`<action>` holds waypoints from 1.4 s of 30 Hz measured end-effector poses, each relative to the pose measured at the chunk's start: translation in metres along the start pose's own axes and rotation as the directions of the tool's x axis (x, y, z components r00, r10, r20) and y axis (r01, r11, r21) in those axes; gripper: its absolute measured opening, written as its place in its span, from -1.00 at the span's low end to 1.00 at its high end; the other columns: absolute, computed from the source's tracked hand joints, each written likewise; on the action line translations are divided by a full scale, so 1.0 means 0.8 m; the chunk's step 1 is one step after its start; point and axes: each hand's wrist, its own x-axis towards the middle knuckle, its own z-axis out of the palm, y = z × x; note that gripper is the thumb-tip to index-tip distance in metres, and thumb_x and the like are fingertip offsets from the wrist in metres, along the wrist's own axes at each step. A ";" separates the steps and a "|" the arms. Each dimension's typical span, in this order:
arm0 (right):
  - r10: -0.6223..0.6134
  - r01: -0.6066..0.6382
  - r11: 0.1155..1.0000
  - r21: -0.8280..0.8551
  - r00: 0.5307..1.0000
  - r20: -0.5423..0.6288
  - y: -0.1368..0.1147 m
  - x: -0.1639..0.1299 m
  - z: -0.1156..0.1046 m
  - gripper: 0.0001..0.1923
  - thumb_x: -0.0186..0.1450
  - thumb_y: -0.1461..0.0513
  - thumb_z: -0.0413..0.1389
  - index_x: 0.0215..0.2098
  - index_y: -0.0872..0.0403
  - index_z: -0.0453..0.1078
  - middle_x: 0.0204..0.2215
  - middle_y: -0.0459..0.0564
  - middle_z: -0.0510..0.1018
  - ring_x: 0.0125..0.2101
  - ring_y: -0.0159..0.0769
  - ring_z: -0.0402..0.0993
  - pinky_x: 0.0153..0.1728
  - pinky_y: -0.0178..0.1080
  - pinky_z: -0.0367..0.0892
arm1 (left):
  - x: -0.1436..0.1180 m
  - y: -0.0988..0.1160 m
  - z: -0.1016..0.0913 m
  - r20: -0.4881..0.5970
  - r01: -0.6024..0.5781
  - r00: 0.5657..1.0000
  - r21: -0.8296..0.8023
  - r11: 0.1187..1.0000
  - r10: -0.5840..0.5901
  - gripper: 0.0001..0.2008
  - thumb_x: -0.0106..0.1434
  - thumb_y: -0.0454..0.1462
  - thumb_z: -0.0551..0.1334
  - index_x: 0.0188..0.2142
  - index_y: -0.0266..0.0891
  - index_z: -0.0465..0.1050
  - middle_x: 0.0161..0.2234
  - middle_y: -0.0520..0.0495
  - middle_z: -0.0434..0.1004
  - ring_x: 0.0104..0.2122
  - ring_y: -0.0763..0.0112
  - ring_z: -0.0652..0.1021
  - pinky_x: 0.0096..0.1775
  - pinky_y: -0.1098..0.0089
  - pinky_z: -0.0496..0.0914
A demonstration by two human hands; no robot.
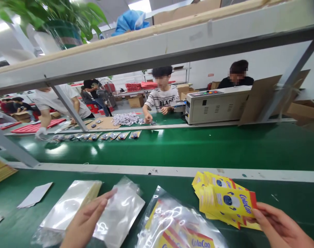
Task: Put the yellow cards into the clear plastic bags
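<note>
My left hand [88, 218] reaches over a stack of clear plastic bags [123, 210], its fingers stretched out and holding nothing visible. My right hand [281, 224] pinches the red edge of a yellow ColaCao card [230, 201] between thumb and fingers. That card lies over a fanned pile of similar yellow cards [207, 179]. Between my hands rests a large clear bag [159, 210] with more yellow and red cards inside. Left of my left hand is a thicker stack of clear bags [71, 198].
White paper slips [35, 195] and a yellow stack [0, 170] lie at the left. Beyond the white rail [136, 169], a green belt [159, 148] carries a row of filled packets [105, 136]. A co-worker [162, 94] sits beside a grey machine [219, 106]. A shelf beam [157, 44] crosses overhead.
</note>
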 end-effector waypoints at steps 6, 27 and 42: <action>-0.402 0.381 0.868 0.318 0.916 -0.001 -0.111 -0.050 0.071 -0.79 0.16 0.14 0.29 -0.25 -0.01 0.46 -0.40 -0.03 0.66 -0.48 -0.24 0.64 -0.49 -0.36 0.59 | -0.040 0.065 0.065 0.203 -0.386 0.912 0.131 0.913 0.357 -0.86 0.07 -0.09 0.37 -0.40 0.00 0.69 -0.41 0.01 0.75 -0.39 0.23 0.70 -0.29 0.38 0.60; -0.908 0.832 0.418 0.365 0.396 0.136 -0.176 -0.043 0.097 -0.52 0.20 0.53 -0.01 -0.01 0.01 0.34 -0.31 0.01 0.58 -0.32 -0.27 0.57 -0.31 -0.26 0.55 | -0.057 0.083 0.087 0.122 -0.631 0.776 0.134 0.765 0.619 -0.74 0.09 -0.11 0.39 -0.18 0.04 0.62 -0.40 0.08 0.74 -0.45 0.36 0.68 -0.30 0.46 0.58; -0.899 0.801 0.425 0.423 0.319 0.299 -0.185 -0.035 0.097 -0.55 0.21 0.52 -0.07 -0.05 -0.01 0.30 -0.31 0.01 0.52 -0.31 -0.25 0.53 -0.31 -0.23 0.51 | -0.058 0.086 0.078 0.149 -0.592 0.802 0.077 0.802 0.578 -0.65 0.04 -0.22 0.41 -0.12 0.10 0.60 -0.40 0.10 0.74 -0.45 0.38 0.68 -0.33 0.49 0.56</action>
